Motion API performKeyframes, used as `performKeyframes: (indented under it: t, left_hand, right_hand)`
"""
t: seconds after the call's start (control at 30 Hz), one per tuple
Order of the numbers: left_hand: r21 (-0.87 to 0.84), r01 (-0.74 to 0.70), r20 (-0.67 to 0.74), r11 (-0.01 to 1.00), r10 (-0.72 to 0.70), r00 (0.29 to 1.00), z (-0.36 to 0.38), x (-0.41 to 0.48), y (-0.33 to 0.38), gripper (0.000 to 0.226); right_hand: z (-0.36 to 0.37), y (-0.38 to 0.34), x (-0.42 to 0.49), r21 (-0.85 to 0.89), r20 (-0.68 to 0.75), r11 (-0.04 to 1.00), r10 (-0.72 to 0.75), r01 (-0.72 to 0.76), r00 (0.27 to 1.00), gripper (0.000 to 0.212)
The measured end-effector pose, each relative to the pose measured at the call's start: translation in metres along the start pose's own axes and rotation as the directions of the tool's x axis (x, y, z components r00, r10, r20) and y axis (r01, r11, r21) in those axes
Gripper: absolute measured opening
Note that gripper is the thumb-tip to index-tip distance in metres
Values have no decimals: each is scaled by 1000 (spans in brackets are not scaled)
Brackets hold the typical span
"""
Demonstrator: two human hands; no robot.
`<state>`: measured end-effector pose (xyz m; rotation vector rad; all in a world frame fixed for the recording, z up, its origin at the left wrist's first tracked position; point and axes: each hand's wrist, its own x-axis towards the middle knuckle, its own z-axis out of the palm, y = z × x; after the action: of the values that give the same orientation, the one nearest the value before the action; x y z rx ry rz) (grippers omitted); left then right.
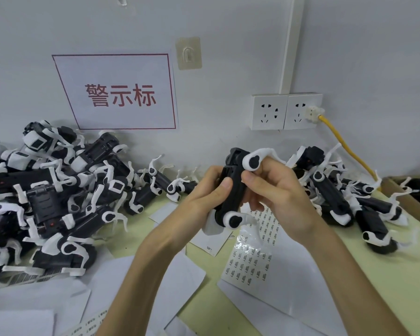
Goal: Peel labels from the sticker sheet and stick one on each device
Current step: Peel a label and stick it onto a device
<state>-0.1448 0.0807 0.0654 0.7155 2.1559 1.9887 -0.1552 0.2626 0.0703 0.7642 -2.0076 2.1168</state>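
Note:
I hold one black device point(232, 187) with white arms upright above the table, in front of the wall. My left hand point(204, 192) grips its left side, thumb lying on the black body. My right hand point(274, 190) wraps its right side, thumb pressed on the body and fingers curled near the upper white arm. Below my hands a sticker sheet point(250, 258) with rows of small labels lies flat on the table. A second strip of labels point(267, 221) shows just under my right hand.
A big pile of black-and-white devices point(46, 200) fills the left. Another pile point(349, 197) lies at the right beside a cardboard box point(412, 202). White backing sheets point(121, 294) litter the green table. Wall sockets point(286, 111) with a yellow cable point(349, 151) sit behind.

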Motion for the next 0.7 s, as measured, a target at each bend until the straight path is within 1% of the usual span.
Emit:
performKeyframes:
  t: [0.1, 0.23, 0.3, 0.37, 0.4, 0.47, 0.5, 0.57, 0.6, 0.63, 0.67, 0.7]
  left_hand:
    - [-56, 38, -14, 998, -39, 999, 0, 0, -1, 38]
    - [-190, 99, -16, 977, -103, 995, 2, 2, -1, 52]
    - [-259, 111, -3, 960, -116, 993, 4, 3, -1, 54]
    - [-346, 126, -3, 930, -135, 991, 4, 4, -2, 53]
    - [-362, 130, -12, 923, -144, 990, 3, 4, -2, 55]
    - [-291, 148, -55, 945, -171, 984, -1, 6, -3, 51]
    - [-226, 166, -84, 960, -189, 978, -3, 6, -4, 49]
    - [-134, 219, -115, 966, -235, 965, -7, 6, -6, 45]
    - [-108, 248, -110, 963, -260, 959, -9, 6, -7, 42]
    - [-92, 274, -87, 957, -282, 956, -10, 7, -8, 39]
    - [-93, 299, -61, 950, -305, 950, -11, 9, -9, 37]
    - [-120, 326, -35, 938, -332, 943, -11, 11, -9, 40]
  right_hand:
    - [0, 2, 0, 0, 19, 1000, 2, -2, 1000, 14]
    - [2, 2, -1, -61, 10, 998, -27, 27, 1000, 23]
    - [0, 2, -1, -83, 25, 996, -30, 32, 999, 25]
    - [-3, 2, -1, -149, 57, 989, -12, 20, 998, 29]
    - [-4, 0, -1, -187, 75, 982, -2, 16, 997, 29]
    - [-7, -5, -1, -204, 92, 979, -6, 25, 996, 27]
    - [-8, -8, -2, -172, 79, 984, -26, 39, 997, 27]
    - [-12, -14, -2, -119, 0, 988, -101, 100, 995, 25]
    - [-17, -16, -2, -161, -35, 979, -132, 125, 991, 19]
    - [-22, -17, -2, -263, -31, 958, -130, 117, 991, 14]
    - [-28, -16, -2, -407, 15, 910, -78, 77, 997, 19]
    - [-36, -13, -3, -523, 104, 852, 24, 34, 994, 33]
